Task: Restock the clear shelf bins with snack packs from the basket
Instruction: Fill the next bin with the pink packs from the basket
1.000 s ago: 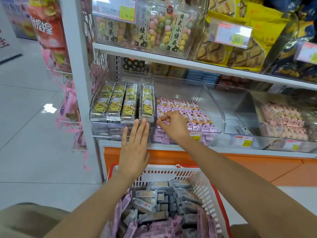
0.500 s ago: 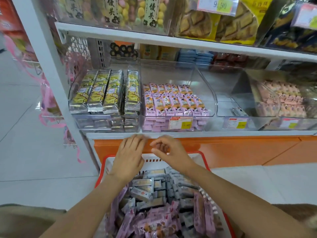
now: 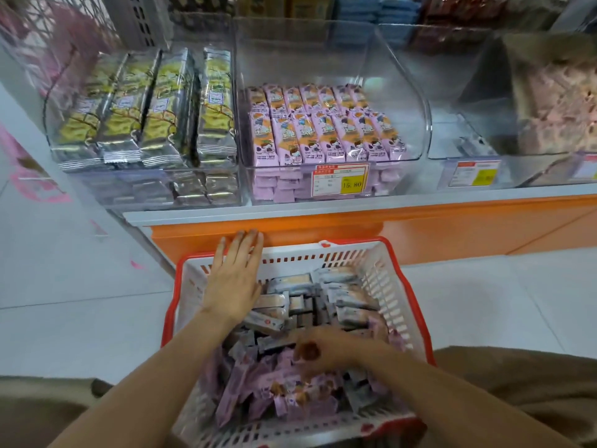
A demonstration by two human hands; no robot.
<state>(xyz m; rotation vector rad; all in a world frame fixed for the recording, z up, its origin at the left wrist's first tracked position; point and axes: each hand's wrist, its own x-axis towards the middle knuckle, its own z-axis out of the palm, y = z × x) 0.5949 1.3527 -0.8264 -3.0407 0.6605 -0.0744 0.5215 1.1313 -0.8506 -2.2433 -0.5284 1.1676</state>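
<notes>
A red-rimmed white basket stands on the floor below the shelf. It holds several purple snack packs near me and grey-blue packs at its far side. My left hand lies flat with straight fingers over the basket's far left rim and holds nothing. My right hand is down among the packs in the middle of the basket, fingers curled and blurred, so a grip is not clear. Matching purple packs stand in neat rows in the middle clear bin.
The left bin holds long yellow-green packs. Right of the middle bin is a nearly bare clear bin, then one with pink packs. A price tag hangs on the middle bin's front. An orange shelf base runs behind the basket.
Both hands have come down from the shelf bins to the basket. My right hand has dropped in among the packs, and my left hand has settled on the far rim. The view tilted down.
</notes>
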